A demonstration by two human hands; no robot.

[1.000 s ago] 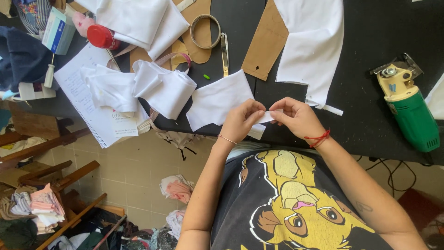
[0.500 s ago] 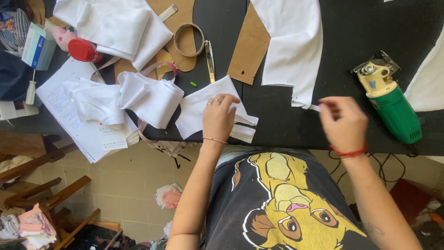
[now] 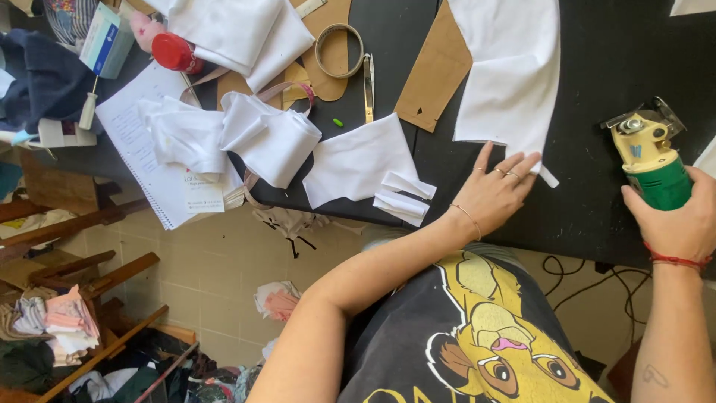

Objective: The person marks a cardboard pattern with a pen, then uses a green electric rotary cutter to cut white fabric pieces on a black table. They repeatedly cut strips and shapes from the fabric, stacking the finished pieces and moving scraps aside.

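My left hand [image 3: 496, 190] lies flat on the black table [image 3: 589, 201], fingers spread, its fingertips touching the lower edge of a long white fabric piece [image 3: 511, 71]. My right hand [image 3: 679, 220] grips the green body of a handheld electric fabric cutter [image 3: 650, 160] with a yellow head, standing at the table's right side. A smaller white fabric piece [image 3: 358, 160] with small folded white strips [image 3: 403, 198] beside it lies near the table's front edge, left of my left hand.
Brown cardboard patterns [image 3: 435, 71], a tape roll [image 3: 339, 51], a metal tool [image 3: 368, 86], bunched white fabric [image 3: 246, 134], a spiral notebook [image 3: 149, 149] and a red cap [image 3: 173, 51] crowd the left. Fabric scraps and wooden frames lie on the tiled floor [image 3: 216, 269].
My left hand left the small fabric piece and moved right to the long white piece. My right hand moved right and took hold of the electric cutter.
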